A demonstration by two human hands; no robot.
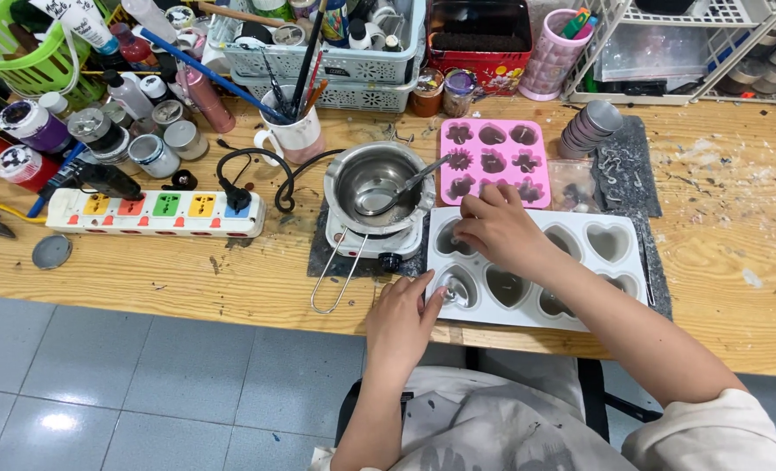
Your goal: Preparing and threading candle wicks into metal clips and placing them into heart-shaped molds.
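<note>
Resting both hands, L (pixel 403 321) & R (pixel 495 228), on white heart mould (pixel 619 275).

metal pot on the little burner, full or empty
Nearly empty: the metal pot shows its bare shiny bottom, with only a spoon resting inside.

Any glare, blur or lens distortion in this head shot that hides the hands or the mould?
Head view: even light, sharp on both hands; the left hand and right hand on the white heart mould read clearly. Bright glare sits in the steel pot and on the floor tile. The wide lens bows the table edge. Shadows are soft.
</note>
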